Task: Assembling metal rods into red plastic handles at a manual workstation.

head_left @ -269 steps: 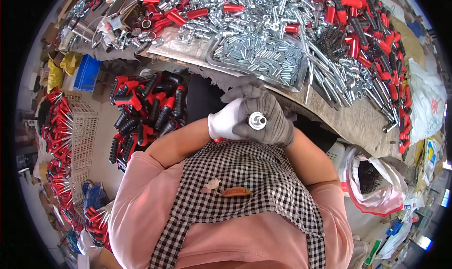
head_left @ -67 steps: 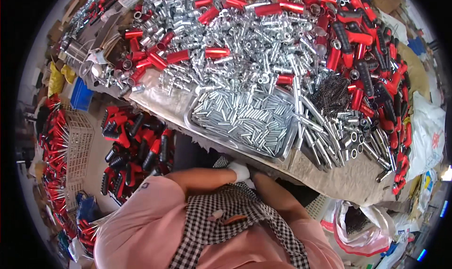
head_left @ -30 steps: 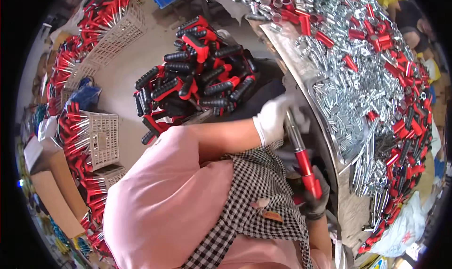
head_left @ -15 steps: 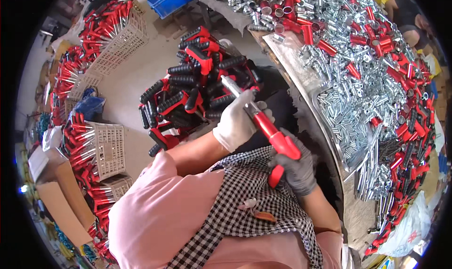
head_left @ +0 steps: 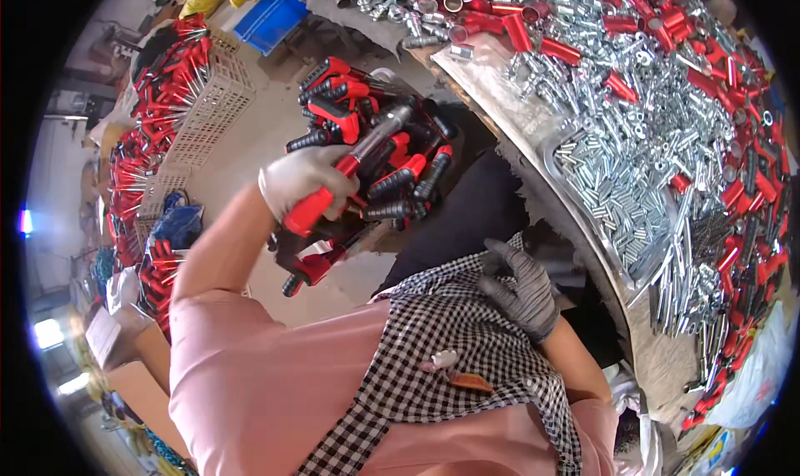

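My left hand (head_left: 304, 179), in a white glove, grips a red-handled tool with a silver shaft (head_left: 380, 134), its metal tip slanting up to the right. Beneath and beyond it is a heap of red and black pistol-shaped handles (head_left: 403, 180), with one red and black handle (head_left: 313, 268) lying nearer to me. My right hand (head_left: 525, 291), in a grey glove, holds nothing and has its fingers apart above the black-and-white checked apron (head_left: 467, 343) on my lap.
On the right, a bench (head_left: 500, 101) carries a large spread of silver fittings (head_left: 604, 180) and red tubes (head_left: 560, 51). White plastic crates (head_left: 204, 122) filled with red tools stand at the left. A blue bin (head_left: 271, 19) sits at the back, and a cardboard box (head_left: 146, 384) at lower left.
My right hand has let go of the tool and opened. My left hand has carried the tool left, over the handle heap. The view has shifted slightly.
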`<state>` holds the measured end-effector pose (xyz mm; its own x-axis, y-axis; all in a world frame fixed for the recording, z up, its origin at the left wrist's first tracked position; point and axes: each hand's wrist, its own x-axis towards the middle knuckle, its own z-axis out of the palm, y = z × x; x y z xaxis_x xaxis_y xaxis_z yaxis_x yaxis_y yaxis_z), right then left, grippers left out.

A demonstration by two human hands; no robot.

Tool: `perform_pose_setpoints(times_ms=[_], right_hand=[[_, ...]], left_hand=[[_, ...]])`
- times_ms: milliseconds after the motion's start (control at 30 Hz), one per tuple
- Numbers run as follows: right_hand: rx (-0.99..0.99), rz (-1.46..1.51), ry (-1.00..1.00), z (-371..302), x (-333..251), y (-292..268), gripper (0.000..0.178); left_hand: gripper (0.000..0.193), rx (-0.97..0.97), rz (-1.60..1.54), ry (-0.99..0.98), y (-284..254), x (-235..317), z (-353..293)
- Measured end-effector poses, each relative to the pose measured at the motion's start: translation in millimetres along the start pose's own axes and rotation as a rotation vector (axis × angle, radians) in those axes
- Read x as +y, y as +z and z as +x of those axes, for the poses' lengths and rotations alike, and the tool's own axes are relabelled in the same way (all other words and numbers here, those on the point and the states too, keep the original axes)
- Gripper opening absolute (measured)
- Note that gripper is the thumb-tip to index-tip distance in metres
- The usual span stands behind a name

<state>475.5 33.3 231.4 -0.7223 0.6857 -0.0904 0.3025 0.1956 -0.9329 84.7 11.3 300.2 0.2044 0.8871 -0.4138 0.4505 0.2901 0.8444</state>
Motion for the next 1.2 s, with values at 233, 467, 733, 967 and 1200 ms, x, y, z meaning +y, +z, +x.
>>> perform_pose_setpoints(times_ms=[233, 467, 733, 967, 1200], right_hand=[[0.057, 0.180, -0.021, -8, 14, 11, 0.055], [0.085, 0.092, 0.115, -33, 21, 6, 0.048], [0.104, -0.065, 0.079, -29, 23, -15, 0.046], [0.096, -0.076, 0.041, -23, 35, -47, 0.050], [0.452, -0.146, 0.112, -91, 13, -79, 0.041]], left_hand=[[0.047, -0.280, 0.140, -0.664, -20, -11, 98], [0.062, 0.082, 0.996, -0.178, 38, -45, 107], [0.048, 0.040, 1.216, -0.030, 74, -88, 107], [0.050, 0.061, 1.144, -0.052, 59, -104, 123], [0.075, -0.342, 1.390, -0.269, 74, -48, 143]])
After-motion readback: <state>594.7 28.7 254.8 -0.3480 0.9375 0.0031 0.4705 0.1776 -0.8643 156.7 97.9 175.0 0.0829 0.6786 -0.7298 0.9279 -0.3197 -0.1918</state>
